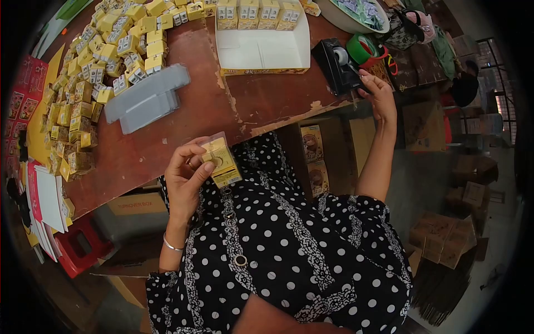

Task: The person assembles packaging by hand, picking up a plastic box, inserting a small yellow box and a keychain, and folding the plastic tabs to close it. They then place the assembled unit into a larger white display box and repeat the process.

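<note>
My left hand (186, 172) is closed around a small yellow box (224, 164) in a clear plastic cover, held tilted above my lap just off the table's front edge. My right hand (379, 96) reaches to the black tape dispenser (338, 72) at the table's right. Its thumb and forefinger pinch together at the dispenser's front end, on what looks like the end of the clear tape (341, 55). The tape between the fingertips is too thin to see well.
Many small yellow boxes (111, 53) are heaped at the left. Clear plastic trays (150, 97) lie before them. A white display carton (261, 50) holds a row of boxes. Green tape (360, 49), red scissors (392, 65) and a bowl (334, 6) of packets are at the right.
</note>
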Tool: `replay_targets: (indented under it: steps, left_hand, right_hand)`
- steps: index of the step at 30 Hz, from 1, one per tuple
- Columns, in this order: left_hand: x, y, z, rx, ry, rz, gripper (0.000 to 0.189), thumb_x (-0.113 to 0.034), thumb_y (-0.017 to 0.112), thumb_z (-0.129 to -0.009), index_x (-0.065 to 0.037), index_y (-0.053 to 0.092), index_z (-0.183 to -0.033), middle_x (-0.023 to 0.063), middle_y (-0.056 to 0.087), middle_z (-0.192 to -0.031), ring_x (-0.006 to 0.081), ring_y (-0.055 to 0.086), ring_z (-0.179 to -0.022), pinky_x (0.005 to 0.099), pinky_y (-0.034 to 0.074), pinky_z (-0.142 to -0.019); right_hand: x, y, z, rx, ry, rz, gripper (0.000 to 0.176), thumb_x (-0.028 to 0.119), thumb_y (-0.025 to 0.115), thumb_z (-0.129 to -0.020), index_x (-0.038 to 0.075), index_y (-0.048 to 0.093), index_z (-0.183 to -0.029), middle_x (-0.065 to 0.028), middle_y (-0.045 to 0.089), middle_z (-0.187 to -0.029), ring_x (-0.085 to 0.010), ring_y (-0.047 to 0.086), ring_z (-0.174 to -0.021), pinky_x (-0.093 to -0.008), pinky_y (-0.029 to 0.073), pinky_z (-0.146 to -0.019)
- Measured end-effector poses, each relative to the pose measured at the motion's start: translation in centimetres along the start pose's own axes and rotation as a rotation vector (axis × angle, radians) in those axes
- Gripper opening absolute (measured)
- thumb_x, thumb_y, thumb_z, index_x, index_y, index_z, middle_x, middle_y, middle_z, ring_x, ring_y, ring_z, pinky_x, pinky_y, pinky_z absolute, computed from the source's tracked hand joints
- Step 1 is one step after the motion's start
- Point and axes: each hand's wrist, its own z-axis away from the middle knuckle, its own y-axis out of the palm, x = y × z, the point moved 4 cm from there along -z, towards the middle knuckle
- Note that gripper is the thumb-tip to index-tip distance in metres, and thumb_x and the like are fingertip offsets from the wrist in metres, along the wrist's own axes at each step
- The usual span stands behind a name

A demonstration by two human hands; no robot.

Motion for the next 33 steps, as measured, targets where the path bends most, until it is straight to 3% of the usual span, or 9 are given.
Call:
replay_targets:
  steps: [6,12,19,21,24,26,27,31,33]
  left_hand:
    - [0.1,-0.3,0.0,-0.005,-0.002,0.005,0.025,0.003,0.070,-0.094,-0.003,0.061,-0.117,0.0164,0.055,-0.141,0.0230,0.061,-0.123,0.0322,0.053,-0.102]
    - [0.0,0.2,-0.3,0.002,0.018,0.010,0.025,0.003,0.071,-0.094,-0.002,0.061,-0.117,0.0172,0.054,-0.142,0.0237,0.061,-0.124,0.0329,0.053,-0.102]
    - [-0.6,0.9,-0.9,0.015,0.077,0.027,0.026,0.004,0.071,-0.093,-0.002,0.061,-0.116,0.0176,0.054,-0.142,0.0243,0.061,-0.125,0.0348,0.052,-0.104]
    - [-1.1,1.4,-1.2,0.019,0.100,0.043,0.026,0.004,0.071,-0.093,-0.002,0.061,-0.116,0.0174,0.054,-0.142,0.0244,0.061,-0.125,0.0351,0.052,-0.104]
    - [-1.7,1.4,-1.3,0.033,0.164,0.060,0.027,0.006,0.071,-0.092,-0.001,0.061,-0.117,0.0156,0.053,-0.142,0.0246,0.061,-0.125,0.0358,0.053,-0.105]
    - [-2.5,1.7,-1.2,0.035,0.169,0.041,0.028,0.008,0.071,-0.092,0.001,0.062,-0.117,0.0147,0.051,-0.143,0.0236,0.061,-0.125,0.0360,0.053,-0.105]
    - [-2.6,1.5,-1.2,0.014,0.171,0.033,0.028,0.008,0.071,-0.092,0.001,0.062,-0.117,0.0147,0.051,-0.143,0.0236,0.061,-0.125,0.0360,0.053,-0.105]
    - [-2.9,1.8,-1.3,0.026,0.244,0.034,0.027,0.006,0.071,-0.092,0.000,0.063,-0.117,0.0138,0.051,-0.141,0.0218,0.061,-0.124,0.0351,0.055,-0.103]
    - [-2.8,1.8,-1.2,-0.003,0.261,-0.001,0.026,0.005,0.072,-0.092,-0.001,0.063,-0.116,0.0136,0.052,-0.141,0.0210,0.061,-0.123,0.0345,0.055,-0.102]
  right_hand:
    - [-3.7,0.1,1.5,-0.018,-0.051,-0.211,0.018,0.015,0.072,-0.097,0.000,0.069,-0.106,-0.0089,0.067,-0.126,-0.0127,0.065,-0.100,-0.0360,0.057,-0.094]
    - [-4.5,1.6,1.9,-0.134,-0.165,-0.138,0.017,0.014,0.073,-0.097,-0.002,0.070,-0.102,-0.0097,0.066,-0.127,-0.0134,0.065,-0.100,-0.0299,0.055,-0.089]
    - [-3.5,1.8,1.8,-0.133,-0.315,-0.004,0.016,0.014,0.073,-0.097,-0.002,0.071,-0.097,-0.0145,0.066,-0.128,-0.0161,0.065,-0.105,-0.0278,0.052,-0.087]
    - [-2.5,1.9,2.5,-0.207,-0.326,0.168,0.012,0.009,0.071,-0.097,-0.003,0.069,-0.097,-0.0120,0.070,-0.121,-0.0122,0.065,-0.096,-0.0268,0.052,-0.082]
    - [-2.1,1.1,2.1,-0.308,-0.626,0.562,0.014,0.013,0.070,-0.096,-0.001,0.069,-0.094,-0.0137,0.070,-0.126,-0.0184,0.067,-0.102,-0.0332,0.053,-0.083]
    - [-2.2,1.1,2.0,-0.314,-0.459,0.496,0.016,0.015,0.071,-0.096,-0.001,0.068,-0.093,-0.0148,0.070,-0.126,-0.0222,0.068,-0.099,-0.0353,0.054,-0.085]
    - [-2.3,0.8,1.7,-0.348,-0.469,0.776,0.016,0.015,0.070,-0.096,-0.001,0.068,-0.095,-0.0149,0.069,-0.126,-0.0229,0.068,-0.099,-0.0357,0.054,-0.086]
    - [-2.8,0.6,1.9,-0.379,-0.462,0.687,0.017,0.015,0.069,-0.099,-0.002,0.067,-0.097,-0.0123,0.069,-0.125,-0.0204,0.068,-0.099,-0.0341,0.054,-0.085]
    - [0.1,3.1,4.7,-0.342,-0.496,0.230,0.016,0.015,0.067,-0.101,-0.001,0.066,-0.100,-0.0103,0.069,-0.118,-0.0175,0.067,-0.095,-0.0305,0.053,-0.081]
